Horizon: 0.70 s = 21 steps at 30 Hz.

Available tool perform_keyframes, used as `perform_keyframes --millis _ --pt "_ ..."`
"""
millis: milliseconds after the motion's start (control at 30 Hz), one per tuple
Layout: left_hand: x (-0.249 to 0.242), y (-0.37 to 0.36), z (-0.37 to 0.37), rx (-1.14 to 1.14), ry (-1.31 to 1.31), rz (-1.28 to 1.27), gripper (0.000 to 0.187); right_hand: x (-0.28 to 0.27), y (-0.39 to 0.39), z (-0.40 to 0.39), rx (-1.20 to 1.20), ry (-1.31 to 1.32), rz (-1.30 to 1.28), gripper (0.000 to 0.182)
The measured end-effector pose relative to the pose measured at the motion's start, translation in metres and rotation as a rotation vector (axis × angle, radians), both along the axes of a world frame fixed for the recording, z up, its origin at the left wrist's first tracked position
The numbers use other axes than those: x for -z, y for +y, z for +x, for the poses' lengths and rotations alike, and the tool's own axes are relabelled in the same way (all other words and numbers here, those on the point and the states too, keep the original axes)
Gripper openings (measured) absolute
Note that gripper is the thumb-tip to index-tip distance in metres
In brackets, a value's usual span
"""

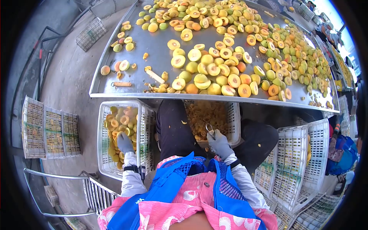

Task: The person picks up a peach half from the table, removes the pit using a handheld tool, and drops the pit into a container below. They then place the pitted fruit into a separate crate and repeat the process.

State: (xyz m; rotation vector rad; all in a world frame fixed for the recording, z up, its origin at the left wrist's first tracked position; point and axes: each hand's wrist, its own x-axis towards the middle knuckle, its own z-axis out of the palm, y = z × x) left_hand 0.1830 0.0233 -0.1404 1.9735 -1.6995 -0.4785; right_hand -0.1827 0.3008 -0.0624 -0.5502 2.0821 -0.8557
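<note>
My left hand point(125, 143), in a grey glove, reaches into a white crate point(144, 134) of halved yellow fruit point(124, 119). Whether its fingers hold a piece cannot be made out. My right hand point(219, 141), gloved too, grips a small tool with a metal loop point(209, 127) beside a second white crate point(234, 120), which holds brown pits and scraps point(205, 115) between my knees. Ahead, the metal table point(153, 46) bears many cut fruits point(207, 59). Two wooden-handled tools lie near its front edge, one pale point(155, 75) and one brown point(122, 84).
Crates point(51, 128) stand upright at the left, near a metal-framed chair point(100, 193). More white crates point(291, 165) are stacked at the right, beside a person in blue point(341, 155). Another crate point(91, 34) lies on the floor at the back left.
</note>
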Motion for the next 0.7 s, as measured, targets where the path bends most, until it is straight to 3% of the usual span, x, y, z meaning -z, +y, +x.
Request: perform_keyframes --millis 33,67,100,133,167,200,233,300,367,400,500,567,600,700 --pt "-0.042 -0.009 -0.048 0.066 0.175 -0.124 0.035 0.012 0.001 -0.002 0.011 -0.041 0.031 0.033" --pt "-0.099 -0.008 -0.103 0.579 -0.260 -0.781 0.031 0.019 0.001 -0.006 0.019 -0.083 0.063 0.035" --pt "-0.093 -0.041 -0.135 0.482 0.011 -0.387 0.030 -0.003 -0.004 -0.008 0.051 -0.183 0.090 0.039" --pt "-0.137 -0.032 -0.197 0.570 0.422 -0.384 0.032 0.000 -0.005 -0.010 0.046 -0.190 0.090 0.039" --pt "-0.163 -0.035 -0.238 0.682 0.361 -0.252 0.036 0.003 -0.003 -0.011 0.036 -0.026 0.047 0.041" --pt "-0.173 -0.043 -0.282 0.799 0.262 -0.337 0.036 0.005 -0.003 -0.014 0.025 0.138 0.003 0.044" --pt "-0.162 -0.061 -0.323 0.896 0.494 -0.143 0.047 -0.012 -0.005 -0.018 0.055 0.095 -0.002 0.045" --pt "-0.175 -0.076 -0.390 1.048 0.064 -0.268 0.058 -0.004 0.002 -0.026 0.122 0.010 -0.056 0.044" --pt "-0.130 -0.121 -0.446 1.207 -0.227 -0.361 0.065 -0.015 0.003 -0.032 0.175 -0.028 -0.104 0.036" --pt "-0.141 -0.121 -0.463 1.283 -0.324 -0.152 0.061 -0.014 0.002 -0.035 0.182 -0.035 -0.103 0.036" --pt "-0.142 -0.113 -0.485 1.193 -0.435 -0.040 0.051 -0.012 0.002 -0.043 0.235 -0.101 -0.320 0.024" --pt "-0.142 -0.106 -0.481 1.035 -0.140 -0.017 0.042 -0.035 -0.014 -0.056 0.222 -0.142 -0.388 0.023" --pt "-0.142 -0.104 -0.476 1.038 -0.142 -0.016 0.042 -0.049 -0.025 -0.060 0.210 -0.182 -0.462 0.022" --pt "-0.146 -0.079 -0.456 0.895 0.467 -0.041 0.043 -0.084 -0.059 -0.073 0.252 -0.367 -0.474 0.022"
